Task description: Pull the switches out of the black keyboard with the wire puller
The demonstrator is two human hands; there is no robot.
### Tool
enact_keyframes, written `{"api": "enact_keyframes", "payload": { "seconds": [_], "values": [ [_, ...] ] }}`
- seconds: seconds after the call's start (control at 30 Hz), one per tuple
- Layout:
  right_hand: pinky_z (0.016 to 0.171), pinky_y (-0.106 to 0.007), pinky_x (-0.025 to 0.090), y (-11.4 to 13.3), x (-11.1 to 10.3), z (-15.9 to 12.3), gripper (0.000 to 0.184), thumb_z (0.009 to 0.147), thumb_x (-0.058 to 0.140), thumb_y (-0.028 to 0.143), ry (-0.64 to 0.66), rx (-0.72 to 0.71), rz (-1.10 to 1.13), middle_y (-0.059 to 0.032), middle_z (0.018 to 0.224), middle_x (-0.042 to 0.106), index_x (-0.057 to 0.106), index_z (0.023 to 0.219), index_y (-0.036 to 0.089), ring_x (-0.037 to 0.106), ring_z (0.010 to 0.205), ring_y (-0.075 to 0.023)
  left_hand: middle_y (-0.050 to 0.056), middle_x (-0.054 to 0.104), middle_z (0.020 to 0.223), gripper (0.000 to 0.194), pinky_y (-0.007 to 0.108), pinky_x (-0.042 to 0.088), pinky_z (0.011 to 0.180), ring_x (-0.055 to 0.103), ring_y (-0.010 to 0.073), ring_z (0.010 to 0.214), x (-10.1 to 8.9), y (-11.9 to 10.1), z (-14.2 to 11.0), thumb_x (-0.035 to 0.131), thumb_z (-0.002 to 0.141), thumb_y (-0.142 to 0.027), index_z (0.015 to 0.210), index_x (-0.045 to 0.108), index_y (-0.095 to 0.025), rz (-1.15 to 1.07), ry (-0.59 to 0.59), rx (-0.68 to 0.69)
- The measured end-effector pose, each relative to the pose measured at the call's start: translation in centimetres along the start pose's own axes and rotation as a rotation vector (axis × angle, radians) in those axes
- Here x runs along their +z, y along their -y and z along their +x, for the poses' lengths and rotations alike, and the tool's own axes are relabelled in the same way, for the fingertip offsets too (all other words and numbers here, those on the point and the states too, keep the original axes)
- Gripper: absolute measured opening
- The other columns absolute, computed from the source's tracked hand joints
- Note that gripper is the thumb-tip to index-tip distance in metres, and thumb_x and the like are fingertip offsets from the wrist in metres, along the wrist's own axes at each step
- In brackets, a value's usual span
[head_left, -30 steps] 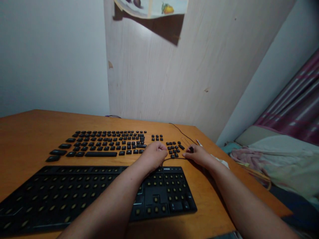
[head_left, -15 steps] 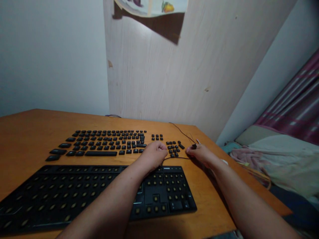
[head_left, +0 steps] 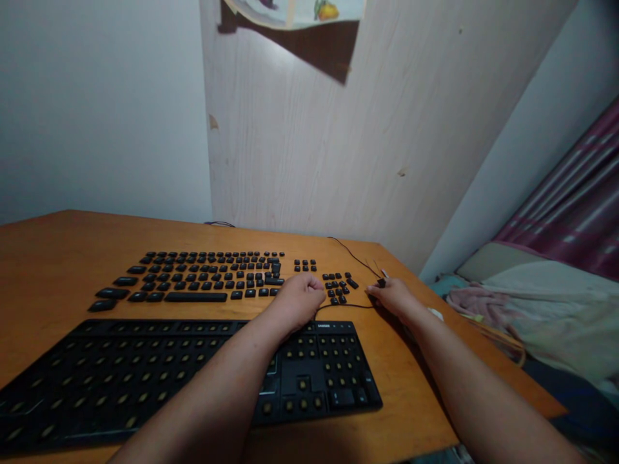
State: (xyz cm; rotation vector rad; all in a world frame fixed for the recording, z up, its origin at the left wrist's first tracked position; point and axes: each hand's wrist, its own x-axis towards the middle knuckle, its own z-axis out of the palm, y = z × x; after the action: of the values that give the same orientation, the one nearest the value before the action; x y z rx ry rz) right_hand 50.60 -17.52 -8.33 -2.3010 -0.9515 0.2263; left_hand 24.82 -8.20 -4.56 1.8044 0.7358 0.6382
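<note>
My left hand (head_left: 300,298) is curled closed above the top edge of a black keyboard (head_left: 294,370); whatever its fingers hold, if anything, is hidden. Most of that keyboard has its keycaps off, with pale stems showing. A few caps remain at the lower right. My right hand (head_left: 394,298) pinches a small black piece with two thin wires sticking up, which looks like a wire keycap puller (head_left: 382,283). Between the hands lie loose number-pad keycaps (head_left: 337,293). A thin black cable (head_left: 345,305) runs from near my left hand to under my right.
Rows of loose black keycaps (head_left: 206,276), with a long space bar (head_left: 196,298), lie behind the keyboard on the wooden table (head_left: 97,235). A small group of caps (head_left: 305,265) sits farther back. A wall rises behind; a bed (head_left: 512,277) stands at the right.
My right hand has moved slightly to the right, away from the number-pad caps, with the black piece in its fingers. My left hand has stayed in place.
</note>
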Motion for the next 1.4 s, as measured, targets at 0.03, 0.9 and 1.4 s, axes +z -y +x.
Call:
{"api": "enact_keyframes", "payload": {
  "seconds": [0.03, 0.9, 1.4],
  "values": [
    [0.047, -0.024, 0.035, 0.1, 0.0, 0.0, 0.019, 0.079, 0.062, 0.031, -0.008, 0.004, -0.008, -0.0033, 0.056, 0.064, 0.063, 0.066, 0.017, 0.054, 0.049, -0.0137, -0.002, 0.054, 0.061, 0.005, 0.023, 0.035, 0.056, 0.048, 0.0111, 0.057, 0.0, 0.0, 0.0, 0.055, 0.07, -0.017, 0.074, 0.057, -0.016, 0.008, -0.002, 0.006],
    [0.05, -0.022, 0.041, -1.2, -2.0, 0.1, 0.005, 0.07, 0.059, 0.018, 0.127, -0.121, 0.097, -0.0046, 0.068, 0.067, 0.062, 0.074, 0.018, 0.059, 0.06, -0.015, -0.002, 0.053, 0.056, 0.004, 0.024, 0.032, 0.055, 0.047, 0.0112, 0.055, 0.0, 0.9, 0.6, 0.053, 0.069, -0.016, 0.071, 0.056, -0.018, 0.052, 0.003, 0.038],
    [0.06, -0.024, 0.043, -0.7, -2.1, -0.5, 0.013, 0.068, 0.068, 0.02, 0.224, -0.306, -0.018, -0.0006, 0.07, 0.066, 0.07, 0.08, 0.017, 0.056, 0.063, -0.0145, -0.002, 0.055, 0.057, 0.006, 0.023, 0.032, 0.055, 0.048, 0.0124, 0.057, 0.0, 0.7, 0.5, 0.052, 0.068, -0.015, 0.071, 0.057, -0.018, 0.121, -0.011, 0.061]
  ]
}}
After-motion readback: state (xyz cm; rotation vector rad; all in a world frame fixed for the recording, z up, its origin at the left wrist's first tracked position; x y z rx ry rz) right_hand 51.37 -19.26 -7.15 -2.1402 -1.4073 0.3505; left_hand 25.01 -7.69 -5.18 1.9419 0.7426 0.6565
